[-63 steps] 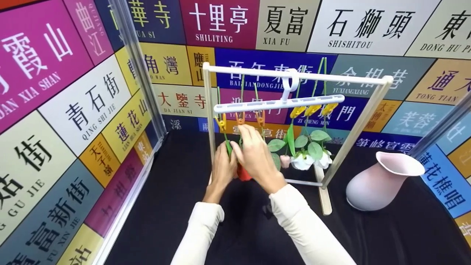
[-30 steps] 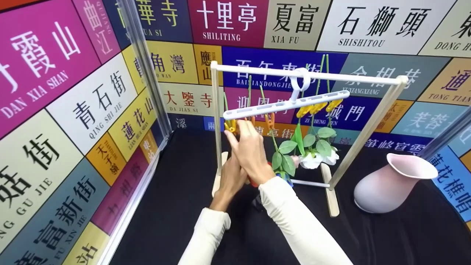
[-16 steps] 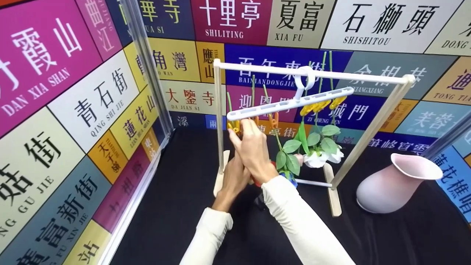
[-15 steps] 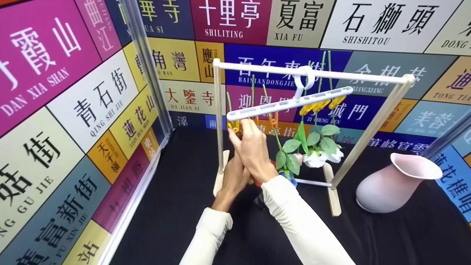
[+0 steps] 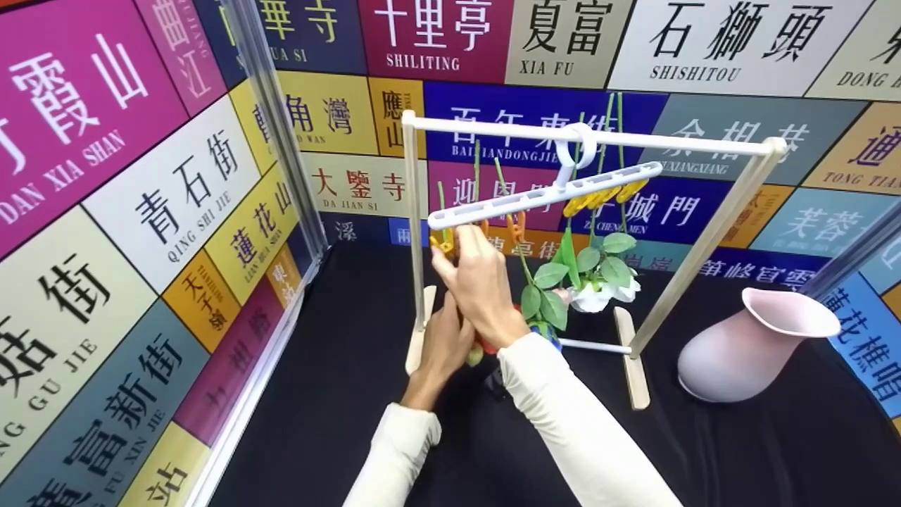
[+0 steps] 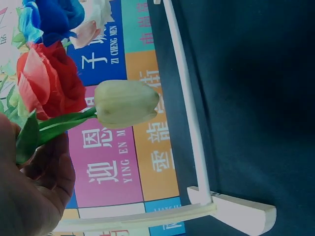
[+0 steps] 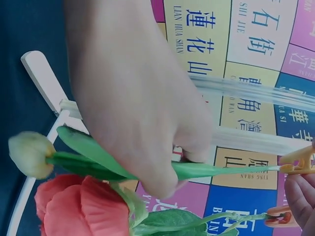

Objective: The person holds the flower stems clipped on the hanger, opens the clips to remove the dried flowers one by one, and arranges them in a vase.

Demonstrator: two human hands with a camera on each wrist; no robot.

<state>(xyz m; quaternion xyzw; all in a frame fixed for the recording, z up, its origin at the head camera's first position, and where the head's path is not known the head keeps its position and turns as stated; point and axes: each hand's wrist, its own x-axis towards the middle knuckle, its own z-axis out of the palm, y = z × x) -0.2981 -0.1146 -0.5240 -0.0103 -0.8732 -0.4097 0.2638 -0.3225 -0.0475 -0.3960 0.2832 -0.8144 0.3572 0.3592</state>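
Note:
In the left wrist view, a pale yellow tulip (image 6: pixel 127 104) with green leaves hangs head down. My left hand (image 5: pixel 445 338) grips its stem, below the left end of a white clip hanger (image 5: pixel 545 197). Higher up, my right hand (image 5: pixel 477 285) pinches the yellow-orange clip (image 7: pixel 298 164) at that end. The tulip's stem runs up to this clip. Beside it hang a red rose (image 7: pixel 81 206) and a blue rose (image 6: pixel 51 19), on orange clips (image 5: pixel 517 225). At the hanger's other end, yellow clips (image 5: pixel 605 198) hold white roses (image 5: pixel 591 296) and a partly hidden pink bloom.
The hanger hooks over a light wooden rack (image 5: pixel 676 246) standing on a black cloth (image 5: pixel 317 422). To the right stands a pink-and-white vase (image 5: pixel 746 352). Panels with printed signs (image 5: pixel 197 183) enclose the back and sides.
My right hand has moved from near an orange clip to the yellow-orange end clip, crossing in front of my left hand. The hanger's left end has tilted lower. Lately little has moved.

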